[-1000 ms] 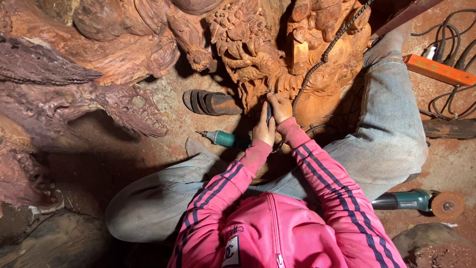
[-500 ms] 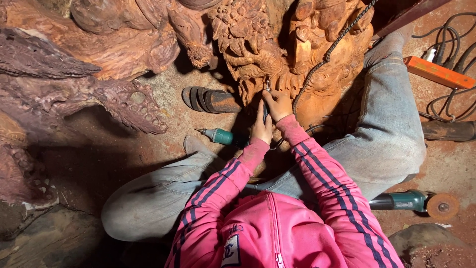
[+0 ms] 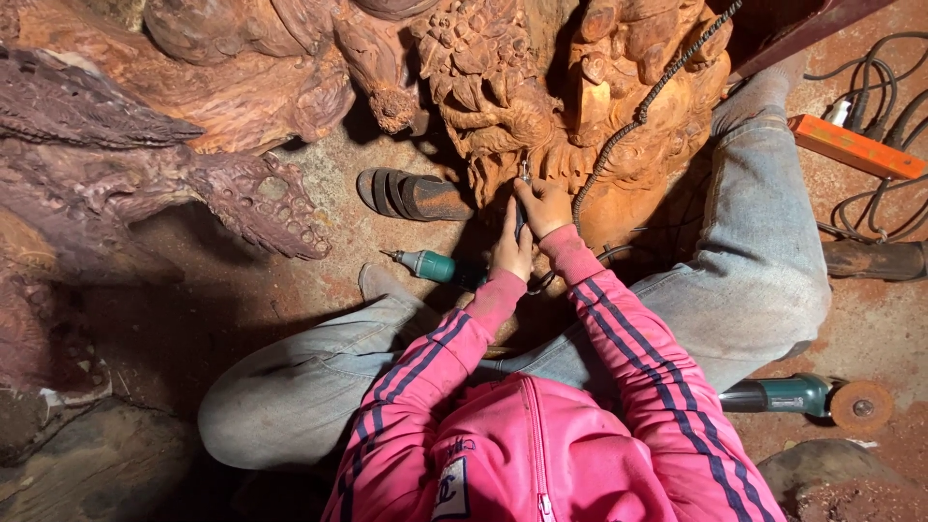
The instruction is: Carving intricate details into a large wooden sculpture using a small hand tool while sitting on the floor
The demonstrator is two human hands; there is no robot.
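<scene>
Reddish, dusty floor (image 3: 319, 290) all around, deep shadow pooling at the lower left. Gnarled dark root wood (image 3: 145, 164) looms on the left (rough, pitted). A sandal (image 3: 414, 196) lies on the dirt; cables (image 3: 884, 106) snake past an orange power strip (image 3: 851, 145) at right.

1 label shows: a small white rectangular patch (image 3: 450, 488) with dark blue marks, sewn on the pink jacket (image 3: 541, 454) left of the zip, near the bottom edge.
</scene>
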